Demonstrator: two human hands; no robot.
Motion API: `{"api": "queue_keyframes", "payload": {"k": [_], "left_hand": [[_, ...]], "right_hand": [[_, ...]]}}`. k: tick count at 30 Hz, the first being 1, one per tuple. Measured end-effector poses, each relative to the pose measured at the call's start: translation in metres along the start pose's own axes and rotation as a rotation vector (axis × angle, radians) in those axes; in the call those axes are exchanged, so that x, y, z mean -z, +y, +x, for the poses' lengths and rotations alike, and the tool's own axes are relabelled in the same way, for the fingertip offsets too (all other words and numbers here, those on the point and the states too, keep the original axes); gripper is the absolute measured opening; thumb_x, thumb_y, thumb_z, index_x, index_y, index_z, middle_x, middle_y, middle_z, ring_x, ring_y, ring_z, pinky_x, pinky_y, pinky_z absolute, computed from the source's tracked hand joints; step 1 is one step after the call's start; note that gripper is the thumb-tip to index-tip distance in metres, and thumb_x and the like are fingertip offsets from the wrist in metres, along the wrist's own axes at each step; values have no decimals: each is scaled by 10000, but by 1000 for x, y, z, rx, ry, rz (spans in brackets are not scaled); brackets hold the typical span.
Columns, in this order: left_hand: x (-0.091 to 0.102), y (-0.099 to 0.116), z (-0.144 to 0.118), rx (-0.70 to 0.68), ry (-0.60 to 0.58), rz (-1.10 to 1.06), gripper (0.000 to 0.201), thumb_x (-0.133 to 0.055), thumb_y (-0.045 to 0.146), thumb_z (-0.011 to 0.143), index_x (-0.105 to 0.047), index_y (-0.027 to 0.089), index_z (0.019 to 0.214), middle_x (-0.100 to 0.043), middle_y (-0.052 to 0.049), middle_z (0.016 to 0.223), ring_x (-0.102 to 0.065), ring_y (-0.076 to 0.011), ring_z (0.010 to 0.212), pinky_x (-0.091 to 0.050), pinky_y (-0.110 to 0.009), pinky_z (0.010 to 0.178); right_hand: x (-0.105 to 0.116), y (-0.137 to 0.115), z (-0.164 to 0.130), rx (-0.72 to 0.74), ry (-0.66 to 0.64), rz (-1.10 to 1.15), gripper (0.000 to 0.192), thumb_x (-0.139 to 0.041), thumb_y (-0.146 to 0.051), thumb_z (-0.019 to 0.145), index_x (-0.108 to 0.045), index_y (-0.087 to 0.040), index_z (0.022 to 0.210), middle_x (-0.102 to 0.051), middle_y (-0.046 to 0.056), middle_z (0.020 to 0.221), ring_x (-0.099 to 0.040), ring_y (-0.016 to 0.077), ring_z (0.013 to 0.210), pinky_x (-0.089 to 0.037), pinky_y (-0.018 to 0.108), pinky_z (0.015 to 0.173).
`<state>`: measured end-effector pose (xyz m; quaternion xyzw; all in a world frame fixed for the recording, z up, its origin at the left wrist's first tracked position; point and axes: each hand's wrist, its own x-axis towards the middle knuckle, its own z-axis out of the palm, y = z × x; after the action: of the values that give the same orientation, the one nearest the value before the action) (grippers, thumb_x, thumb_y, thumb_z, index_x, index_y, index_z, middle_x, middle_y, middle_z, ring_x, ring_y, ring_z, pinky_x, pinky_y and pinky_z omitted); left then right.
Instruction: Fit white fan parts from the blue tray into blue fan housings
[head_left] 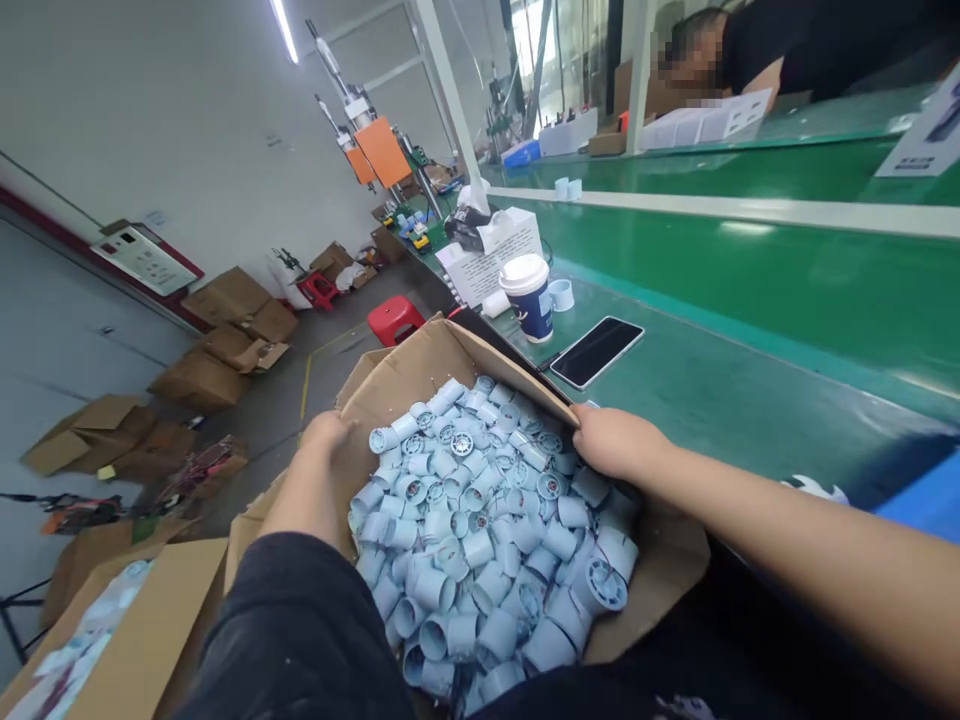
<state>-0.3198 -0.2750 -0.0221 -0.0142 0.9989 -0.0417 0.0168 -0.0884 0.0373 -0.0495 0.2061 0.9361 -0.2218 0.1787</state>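
Note:
An open cardboard box (409,375) is in front of my body, tilted toward me. Inside lies a heap of light-blue plastic cylinders (480,545); some show spoked, fan-like ends and thin dark wires. My left hand (328,437) is closed on the box's left wall, its fingers mostly hidden behind the cardboard. On the opposite side, my right hand (611,440) grips the upper edge of the right wall, near the workbench. The near end of the box is partly covered by my dark clothing.
A lidded paper cup (527,300) and a smartphone (598,352) stand close right on the green workbench (720,400). Behind are a red stool (395,320) and orange press machines (382,152). Another box (161,610) of parts sits lower left. A person (757,60) leans over the far bench.

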Motion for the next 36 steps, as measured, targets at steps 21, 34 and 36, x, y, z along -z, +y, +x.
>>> {"api": "queue_keyframes", "payload": {"k": [21, 34, 36], "left_hand": [[-36, -54, -63, 133, -13, 165, 347, -553, 442, 951, -610, 148, 1125, -638, -95, 1115, -629, -217, 992, -526, -424, 884], [-24, -51, -60, 142, -17, 145, 328, -541, 459, 953, -626, 151, 1029, -656, -68, 976, -639, -188, 872, -528, -376, 814], [-23, -47, -58, 147, -24, 147, 323, -536, 455, 957, -627, 152, 1021, -656, -64, 962, -640, -186, 863, -531, -373, 807]], "right_hand": [[-3, -1, -10, 72, 5, -117, 321, -473, -311, 1028, -511, -120, 1282, -576, 95, 1083, -592, 180, 971, -532, 372, 888], [-4, 7, -63, 92, -31, -253, 332, -555, -362, 995, -584, -71, 1154, -599, 104, 1031, -604, 179, 963, -536, 366, 894], [-1, 8, -60, 86, -38, -255, 343, -556, -375, 994, -587, -72, 1152, -603, 106, 1023, -607, 177, 952, -538, 360, 884]]}}
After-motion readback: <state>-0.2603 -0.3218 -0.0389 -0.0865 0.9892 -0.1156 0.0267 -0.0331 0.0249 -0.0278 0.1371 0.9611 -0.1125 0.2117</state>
